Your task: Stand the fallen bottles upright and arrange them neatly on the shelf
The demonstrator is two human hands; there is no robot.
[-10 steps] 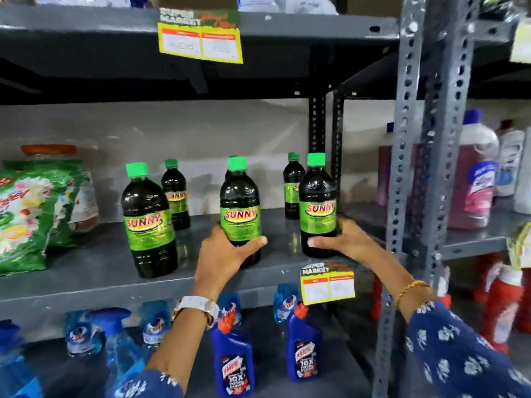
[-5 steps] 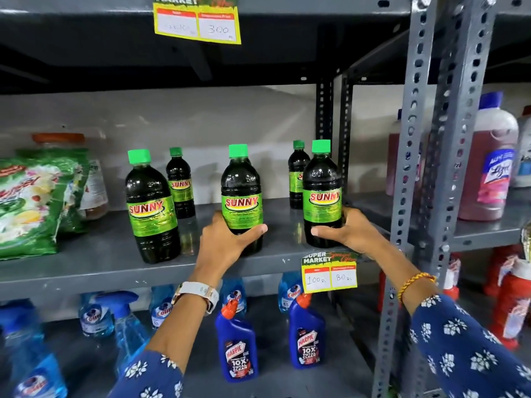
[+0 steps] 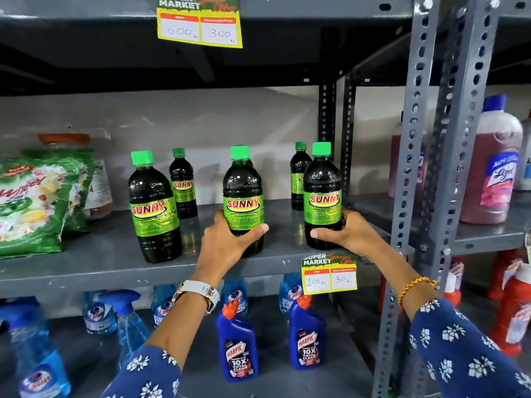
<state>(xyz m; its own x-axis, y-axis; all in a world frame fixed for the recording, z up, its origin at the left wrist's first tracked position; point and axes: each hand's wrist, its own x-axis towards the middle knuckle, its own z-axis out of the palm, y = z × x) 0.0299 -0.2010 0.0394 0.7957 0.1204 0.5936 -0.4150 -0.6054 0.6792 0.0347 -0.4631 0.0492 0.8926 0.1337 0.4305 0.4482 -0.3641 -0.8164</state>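
Left hand (image 3: 230, 242) wraps the middle bottle (image 3: 243, 196) and right hand (image 3: 343, 235) the bottle (image 3: 322, 193) nearest the upright post (image 3: 408, 168), probably to square the front row.

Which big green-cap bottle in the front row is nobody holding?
The front bottle on the left. It stands alone, while the left hand grips the middle bottle and the right hand grips the right bottle.

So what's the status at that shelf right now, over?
Left hand grips the middle Sunny bottle; right hand grips the right front bottle. All visible Sunny bottles upright. Nothing in the way.
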